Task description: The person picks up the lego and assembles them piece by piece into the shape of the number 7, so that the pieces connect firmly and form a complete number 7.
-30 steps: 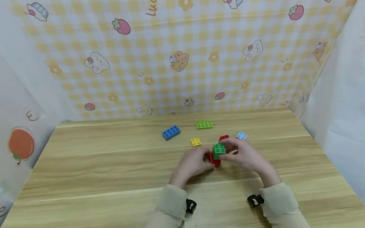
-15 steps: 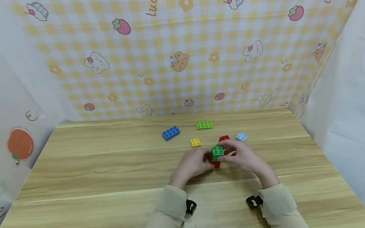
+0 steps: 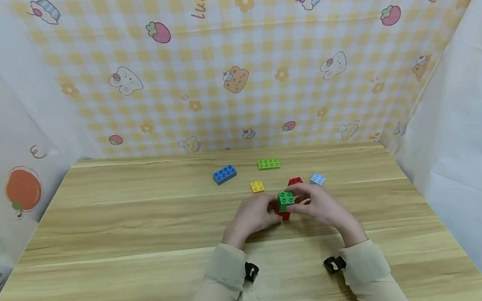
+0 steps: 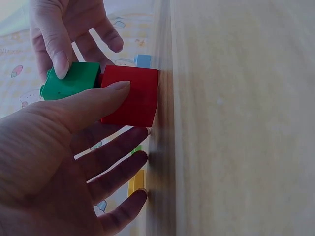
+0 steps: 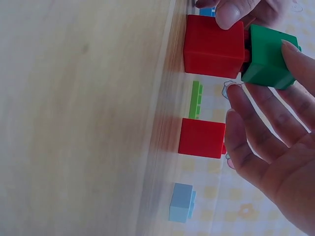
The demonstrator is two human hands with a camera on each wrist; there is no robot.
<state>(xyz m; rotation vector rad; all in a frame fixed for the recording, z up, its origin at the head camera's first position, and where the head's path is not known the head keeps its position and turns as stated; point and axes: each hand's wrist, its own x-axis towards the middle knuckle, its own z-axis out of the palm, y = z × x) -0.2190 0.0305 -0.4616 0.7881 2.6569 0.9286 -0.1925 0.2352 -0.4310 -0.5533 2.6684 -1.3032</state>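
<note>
My left hand (image 3: 254, 214) holds a red toy building brick (image 5: 211, 46) on the table, thumb on its near face and the other fingers spread behind it. Right above that brick, a green building brick (image 3: 286, 200) is pinched between the thumb and fingers of my right hand (image 3: 323, 206). In the right wrist view, red studs show in a thin gap between the two bricks, and the green one sits slightly tilted. Its own studs face up. From the head view, the lower red brick is partly covered by the green one and my fingers.
Just behind my hands stand a second red brick (image 3: 295, 181), a light blue brick (image 3: 317, 179) and a small yellow brick (image 3: 257, 187). Farther back lie a blue brick (image 3: 225, 174) and a flat lime green one (image 3: 268, 164). A patterned cloth (image 3: 276, 47) hangs along the table's back edge.
My right hand has shifted slightly left, bringing the green brick from the upper right to over the red brick. My left hand has stayed in place.
</note>
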